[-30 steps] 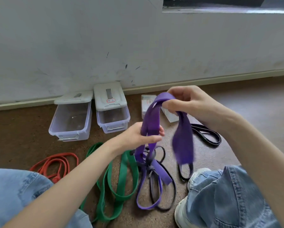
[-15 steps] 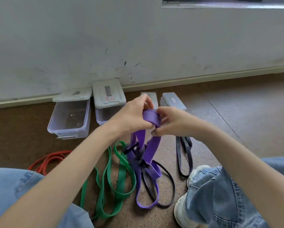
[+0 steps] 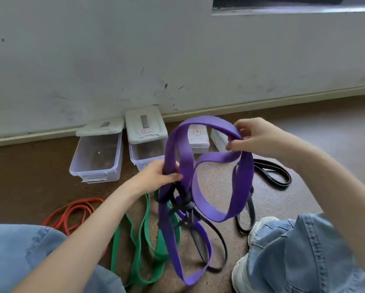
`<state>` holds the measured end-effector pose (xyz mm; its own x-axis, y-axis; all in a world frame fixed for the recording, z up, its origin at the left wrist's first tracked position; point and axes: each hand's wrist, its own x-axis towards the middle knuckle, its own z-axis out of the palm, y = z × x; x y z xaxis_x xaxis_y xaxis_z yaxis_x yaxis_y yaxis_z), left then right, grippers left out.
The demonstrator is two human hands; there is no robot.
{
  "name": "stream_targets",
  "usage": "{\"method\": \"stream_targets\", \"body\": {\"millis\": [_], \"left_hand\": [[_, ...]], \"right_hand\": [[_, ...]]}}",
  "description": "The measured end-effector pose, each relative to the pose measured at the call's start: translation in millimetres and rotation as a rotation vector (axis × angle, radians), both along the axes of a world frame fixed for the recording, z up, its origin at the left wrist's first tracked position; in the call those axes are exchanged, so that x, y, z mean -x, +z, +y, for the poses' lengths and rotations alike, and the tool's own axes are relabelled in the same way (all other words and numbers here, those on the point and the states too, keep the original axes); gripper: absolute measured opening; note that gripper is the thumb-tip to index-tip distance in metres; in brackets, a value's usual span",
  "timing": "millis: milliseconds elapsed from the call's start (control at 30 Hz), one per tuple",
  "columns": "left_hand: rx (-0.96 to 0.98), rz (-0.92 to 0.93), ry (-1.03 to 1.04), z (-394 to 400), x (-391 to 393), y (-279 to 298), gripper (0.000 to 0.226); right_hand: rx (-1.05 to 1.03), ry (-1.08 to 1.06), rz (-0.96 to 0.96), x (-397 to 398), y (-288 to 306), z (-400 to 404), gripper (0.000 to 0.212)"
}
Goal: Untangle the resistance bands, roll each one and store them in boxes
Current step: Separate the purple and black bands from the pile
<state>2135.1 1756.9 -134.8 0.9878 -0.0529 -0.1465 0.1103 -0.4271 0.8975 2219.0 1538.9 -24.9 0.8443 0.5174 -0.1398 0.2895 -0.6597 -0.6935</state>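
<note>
A wide purple band (image 3: 245,178) hangs in big loops between my hands above the floor. My left hand (image 3: 154,176) grips two of its strands at the lower left. My right hand (image 3: 253,134) pinches the band's top at the upper right. Below, the purple band is knotted with a thin black band (image 3: 198,248) on the floor. A green band (image 3: 139,246) lies left of the knot, a red band (image 3: 71,212) further left. Another black band (image 3: 270,172) lies to the right. An open clear box (image 3: 97,157) and a lidded clear box (image 3: 145,134) stand by the wall.
Two smaller clear boxes (image 3: 198,140) sit behind the purple loops near the baseboard. A white wall (image 3: 177,60) closes the far side. My knees in blue jeans (image 3: 304,256) and a white shoe (image 3: 243,275) frame the brown floor (image 3: 29,176).
My hands, close together half a second ago, have moved apart. The right hand went up and right, the left hand down, and the purple band has opened into wide loops.
</note>
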Motion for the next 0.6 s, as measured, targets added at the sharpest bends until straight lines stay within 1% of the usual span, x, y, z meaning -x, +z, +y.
{"method": "stream_targets", "body": {"millis": [33, 67, 100, 167, 233, 300, 367, 400, 433, 533, 600], "left_hand": [[0.08, -0.026, 0.029, 2, 1, 11, 0.006], [0.156, -0.055, 0.045, 2, 2, 24, 0.007], [0.213, -0.084, 0.048, 1, 2, 36, 0.006], [0.275, -0.13, 0.044, -5, 2, 59, 0.002], [0.297, -0.171, 0.074, -14, 2, 74, 0.007], [0.321, -0.198, 0.115, -22, 2, 84, 0.009], [0.386, -0.204, 0.162, -26, 0, 91, 0.009], [0.413, -0.21, 0.194, -27, -1, 94, 0.011], [0.425, -0.219, 0.234, -27, -3, 96, 0.014], [0.429, -0.223, 0.324, -31, -8, 96, 0.015], [0.445, -0.198, 0.312, -35, -10, 93, 0.013]], "right_hand": [[0.179, 0.001, -0.009, -1, -4, -2, 0.024], [0.294, -0.002, 0.006, 0, -7, -3, 0.036], [0.324, -0.004, 0.036, 1, -10, -2, 0.048], [0.234, 0.024, 0.113, 6, -12, 2, 0.063], [0.15, 0.063, 0.169, 9, -10, 4, 0.067], [0.065, 0.073, 0.213, 10, -7, 3, 0.06], [-0.08, 0.066, 0.307, 12, -4, 0, 0.048], [-0.144, 0.065, 0.339, 13, -2, -1, 0.045], [-0.191, 0.064, 0.349, 14, -1, -3, 0.048], [-0.211, 0.102, 0.41, 18, -3, -2, 0.068], [-0.198, 0.131, 0.466, 27, -11, 5, 0.069]]}}
